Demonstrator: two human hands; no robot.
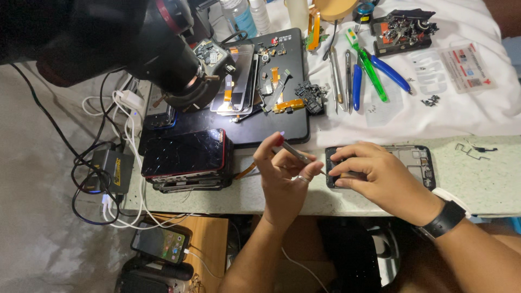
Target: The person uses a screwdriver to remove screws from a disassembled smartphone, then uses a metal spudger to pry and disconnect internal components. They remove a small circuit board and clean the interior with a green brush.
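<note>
My left hand (282, 173) grips a thin metal tool (297, 153) like a pen, its tip pointing at the left end of an opened dark phone frame (418, 160) lying on the pale speckled bench. A ring sits on one finger of that hand. My right hand (374, 173) presses down on the left part of the phone frame, fingers curled over it and hiding that end. A black watch (448, 217) is on my right wrist.
A stack of phones with a cracked red-edged one (184, 153) lies left of my hands. Behind are a black mat (296, 116) with phone parts, flex cables and screens, blue and green tools (369, 68) on white cloth, and a microscope head (179, 59). Chargers and cables (111, 168) hang at the left edge.
</note>
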